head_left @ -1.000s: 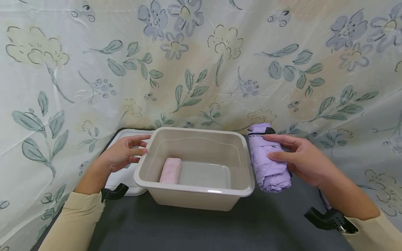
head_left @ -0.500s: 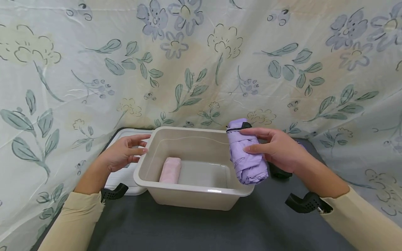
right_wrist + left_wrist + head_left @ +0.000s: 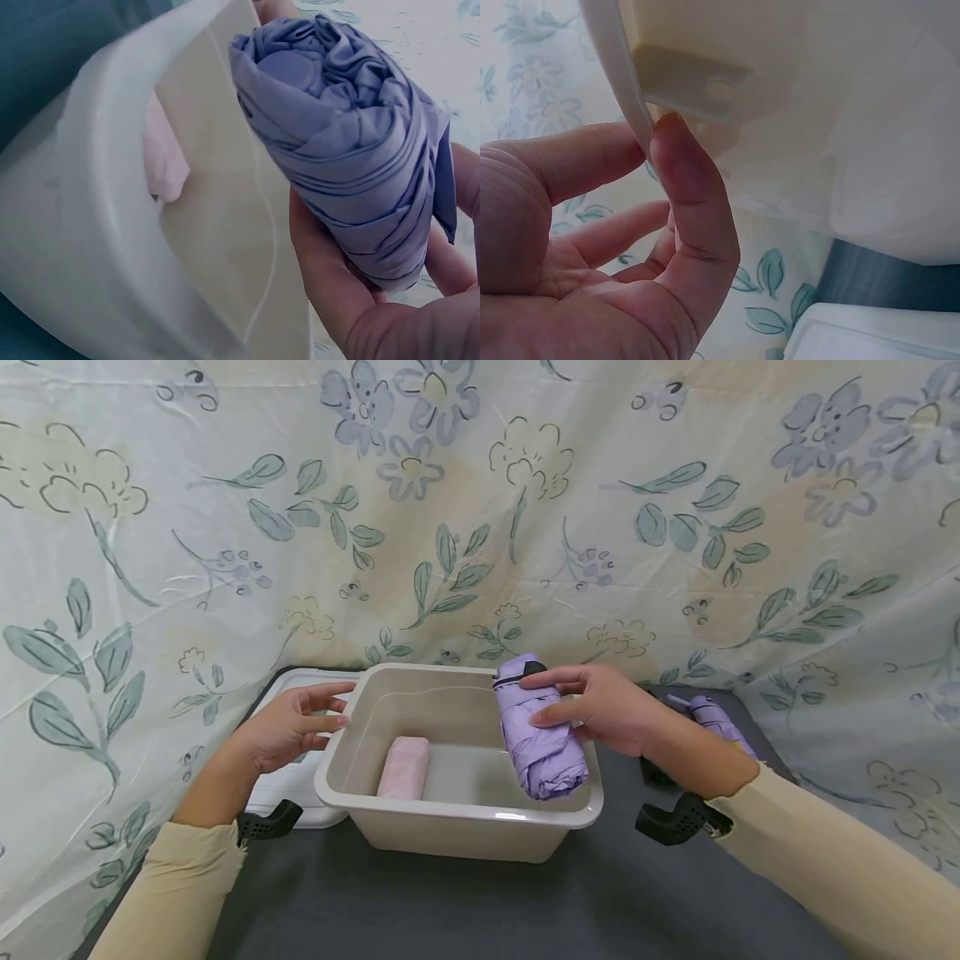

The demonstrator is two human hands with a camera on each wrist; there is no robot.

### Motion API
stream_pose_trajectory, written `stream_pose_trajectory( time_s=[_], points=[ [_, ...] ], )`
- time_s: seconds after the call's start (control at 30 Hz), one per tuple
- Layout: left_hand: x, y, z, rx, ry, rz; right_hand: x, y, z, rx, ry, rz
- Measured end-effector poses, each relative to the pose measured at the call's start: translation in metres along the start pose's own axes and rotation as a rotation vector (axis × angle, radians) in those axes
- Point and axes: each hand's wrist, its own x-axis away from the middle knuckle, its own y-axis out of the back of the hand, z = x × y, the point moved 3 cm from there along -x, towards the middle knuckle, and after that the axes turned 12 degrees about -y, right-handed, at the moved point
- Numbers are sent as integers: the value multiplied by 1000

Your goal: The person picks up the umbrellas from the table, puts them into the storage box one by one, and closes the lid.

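My right hand [image 3: 607, 706] grips a folded purple umbrella [image 3: 536, 735] with a black strap, holding it tilted over the right side of a beige plastic tub [image 3: 450, 807]. In the right wrist view the umbrella's gathered fabric end [image 3: 345, 135] faces the camera, with fingers wrapped about its sides. On the tub's left, my left hand [image 3: 292, 727] holds the rim; the left wrist view has thumb and forefinger [image 3: 694, 187] on either side of that edge. Inside the tub, at the left, lies a small pink bundle [image 3: 405, 767], whose kind I cannot tell.
A white lid-like panel [image 3: 288, 797] lies beneath my left hand, beside the tub. To the right, partly behind my right forearm, are another purple rolled item [image 3: 716, 718] and a black object [image 3: 654, 772]. A floral curtain [image 3: 450, 527] hangs behind the dark tabletop [image 3: 465, 902].
My right hand has carried the purple umbrella leftward, from beside the tub to over its right part. The items at the right have come into sight. My left hand stays at the rim.
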Motion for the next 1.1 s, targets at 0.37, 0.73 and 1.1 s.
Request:
stream_pose_trajectory(
  time_s=[0.37, 0.73, 1.1],
  points=[
    [4, 1, 1, 2, -12, -1, -25, -24, 15, 112, -94, 3],
    [6, 0, -1, 2, -33, 15, -53, -51, 20, 227, -166, -4],
    [9, -2, -2, 7, -30, 19, -81, -82, 17, 328, -206, 25]
  ],
)
